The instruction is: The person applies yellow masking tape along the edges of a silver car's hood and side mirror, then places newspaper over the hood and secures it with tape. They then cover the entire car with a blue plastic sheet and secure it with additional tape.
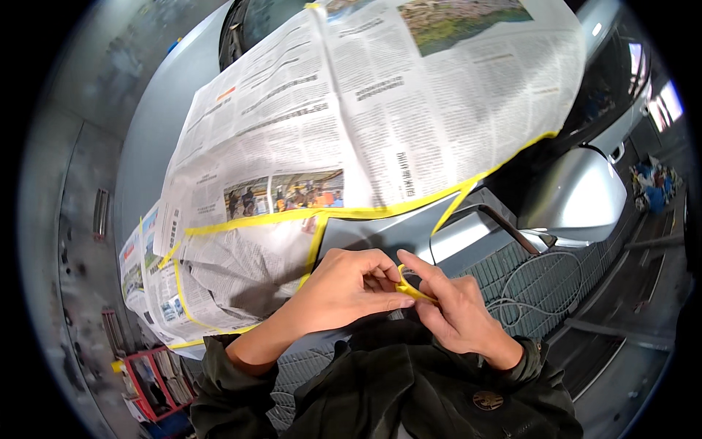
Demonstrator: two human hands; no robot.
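Close to my body, my left hand and my right hand meet at a roll of yellow masking tape. The left thumb and fingers pinch the tape at the roll's left side, and the right thumb and fingers clasp the roll. Just beyond them is a silver car body panel. Large newspaper sheets cover the car, edged by a yellow tape strip. A crumpled newspaper piece lies left of my hands. One narrow tape end hangs down over the panel.
A silver side mirror juts out at the right. Below it, a thin looped hose lies on floor grating. Colourful rags are heaped farther right. A red rack holding papers stands at the lower left.
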